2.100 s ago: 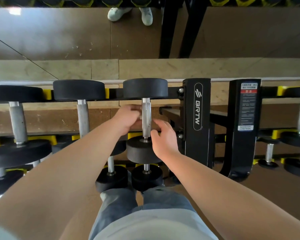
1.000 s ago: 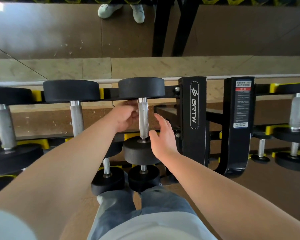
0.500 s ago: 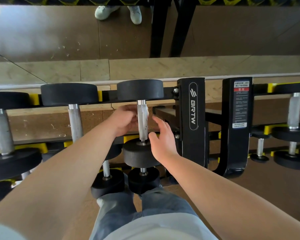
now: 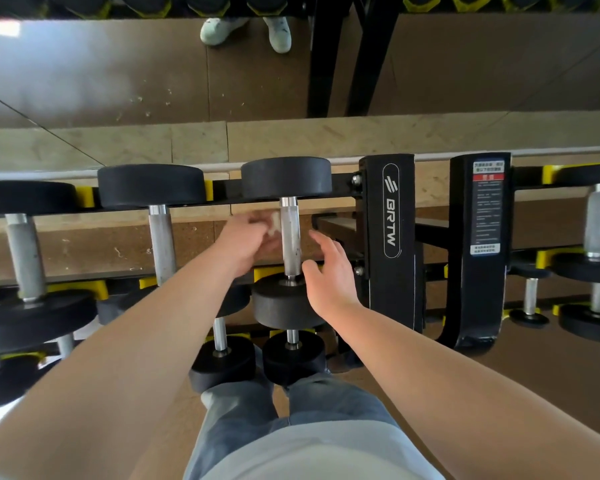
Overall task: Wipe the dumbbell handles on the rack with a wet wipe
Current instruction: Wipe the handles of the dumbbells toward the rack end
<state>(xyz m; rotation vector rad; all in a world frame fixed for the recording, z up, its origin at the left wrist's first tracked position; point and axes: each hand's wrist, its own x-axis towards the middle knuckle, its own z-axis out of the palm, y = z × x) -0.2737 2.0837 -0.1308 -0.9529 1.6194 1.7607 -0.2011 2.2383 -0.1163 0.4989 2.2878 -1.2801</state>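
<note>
The dumbbell (image 4: pixel 287 237) lies on the top tier of the black rack (image 4: pixel 387 216), just left of its upright. The left hand (image 4: pixel 244 241) is closed on a crumpled wet wipe (image 4: pixel 273 221), pressed to the left side of the steel handle (image 4: pixel 290 237). The right hand (image 4: pixel 328 271) hovers open just right of the handle, holding nothing.

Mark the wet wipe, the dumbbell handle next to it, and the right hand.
wet wipe (image 4: pixel 274 221), head view, pale crumpled bit at the left hand's fingertips
dumbbell handle (image 4: pixel 290 237), head view, middle of the metal bar
right hand (image 4: pixel 329 271), head view, back of the hand
</note>
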